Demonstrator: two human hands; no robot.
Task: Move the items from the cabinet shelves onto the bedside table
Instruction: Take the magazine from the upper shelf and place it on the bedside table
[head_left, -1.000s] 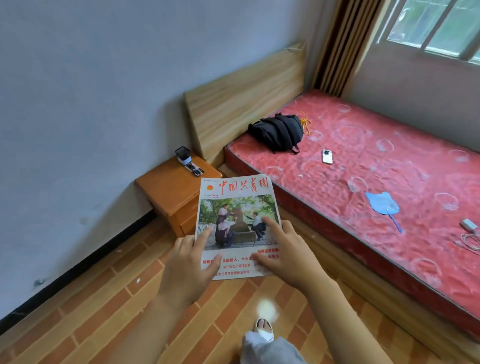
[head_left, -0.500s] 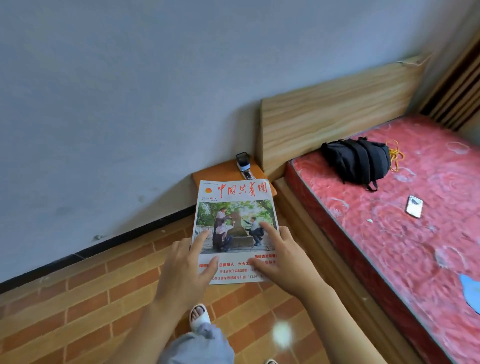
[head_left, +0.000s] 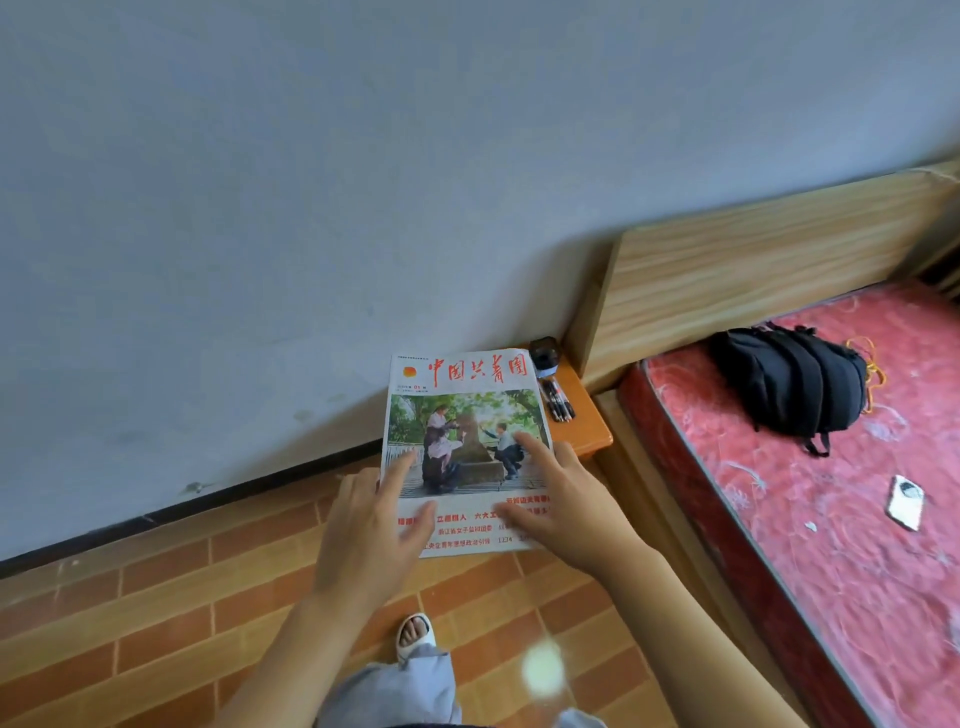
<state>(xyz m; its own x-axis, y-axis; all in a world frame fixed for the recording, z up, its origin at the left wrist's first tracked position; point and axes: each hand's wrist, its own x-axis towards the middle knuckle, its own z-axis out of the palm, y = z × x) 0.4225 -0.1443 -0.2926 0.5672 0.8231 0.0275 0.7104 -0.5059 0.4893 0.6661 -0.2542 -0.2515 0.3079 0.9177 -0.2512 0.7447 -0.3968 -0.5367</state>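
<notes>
Magazine (head_left: 465, 447) held flat in air, near edge of orange bedside surface (head_left: 582, 415), far end overlapping it in view. Thin, light, floppy; glossy cover likely slippery (best supported at both near corners). Left hand (head_left: 371, 535) grips near-left edge, thumb on cover. Right hand (head_left: 563, 504) holds near-right edge, fingers (head_left: 530, 447) spread nearly straight on cover. Pens (head_left: 558, 402), dark pot (head_left: 544, 357) at surface's far side.

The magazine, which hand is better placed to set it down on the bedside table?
Right, probably. The right hand grips the magazine on the edge nearer the bedside table; the left hand holds the edge away from it. The pens lie on that table.
</notes>
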